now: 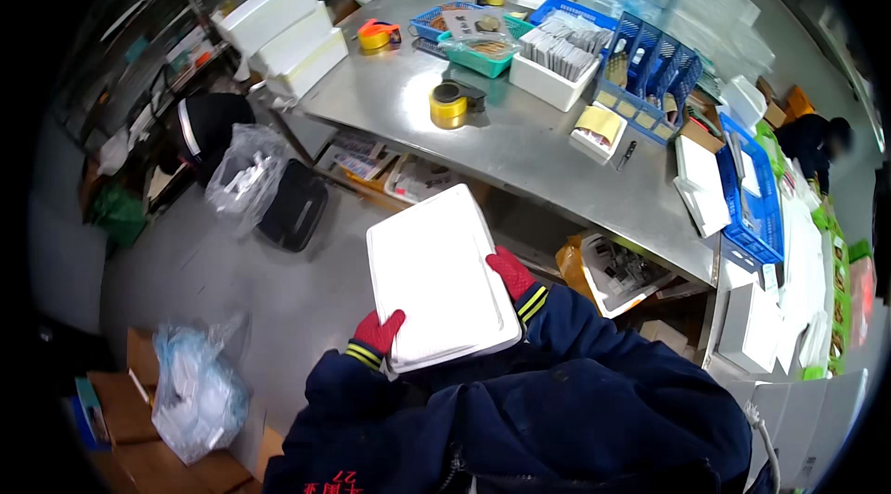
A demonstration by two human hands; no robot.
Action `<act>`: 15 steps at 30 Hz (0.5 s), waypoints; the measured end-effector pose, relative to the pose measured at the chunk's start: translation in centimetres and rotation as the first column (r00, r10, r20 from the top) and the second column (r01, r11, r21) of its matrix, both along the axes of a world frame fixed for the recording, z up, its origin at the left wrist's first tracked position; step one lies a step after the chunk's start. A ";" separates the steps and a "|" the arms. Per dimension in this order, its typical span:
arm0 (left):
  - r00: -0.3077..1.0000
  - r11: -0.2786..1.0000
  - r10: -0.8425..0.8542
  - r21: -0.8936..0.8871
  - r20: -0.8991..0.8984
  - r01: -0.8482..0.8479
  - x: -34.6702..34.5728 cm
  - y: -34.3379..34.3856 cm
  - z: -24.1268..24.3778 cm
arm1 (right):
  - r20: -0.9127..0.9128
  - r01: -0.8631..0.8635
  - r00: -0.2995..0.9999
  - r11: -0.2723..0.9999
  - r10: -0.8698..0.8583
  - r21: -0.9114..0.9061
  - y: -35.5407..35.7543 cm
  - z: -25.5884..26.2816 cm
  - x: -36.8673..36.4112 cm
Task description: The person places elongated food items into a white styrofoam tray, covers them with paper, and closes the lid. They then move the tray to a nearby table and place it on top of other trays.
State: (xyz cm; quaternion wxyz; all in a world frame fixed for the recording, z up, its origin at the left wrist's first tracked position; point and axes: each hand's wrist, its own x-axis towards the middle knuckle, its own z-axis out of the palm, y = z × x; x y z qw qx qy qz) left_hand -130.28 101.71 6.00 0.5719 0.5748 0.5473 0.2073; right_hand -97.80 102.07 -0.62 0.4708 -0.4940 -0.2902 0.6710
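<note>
My left hand (377, 332), in a red glove, grips the near left edge of a white foam box or lid (435, 278), its thumb on top. My right hand (510, 272), gloved in red too, holds the right edge of the same piece. It is held flat in front of my body, over the floor and close to the metal table (390, 93). The fingers beneath it are hidden. On the table stand a yellow tape roll in a black dispenser (449, 104) and a white box filled with packets (557, 73).
White foam boxes (299, 34) are stacked at the table's left end. A blue basket (755, 215) is at its right. A black bin (296, 205) and cardboard boxes (132, 410) stand on the floor at left. A person (811, 146) is at far right; another dark-clothed figure (223, 125) bends at left.
</note>
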 end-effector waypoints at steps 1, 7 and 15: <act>0.999 0.998 -0.042 -0.050 0.034 0.043 1.4 3.2 1.1 | 0.004 0.098 0.995 0.995 -0.098 -0.026 0.7 0.2 1.2; 0.935 0.934 -0.352 0.050 -0.038 0.353 12.9 19.1 2.3 | -0.231 0.454 0.883 0.865 -0.407 0.213 5.5 2.7 9.6; 0.858 0.860 -0.456 0.132 -0.238 0.493 29.1 35.8 0.9 | -0.471 0.680 0.701 0.702 -0.536 0.213 16.9 -0.2 19.1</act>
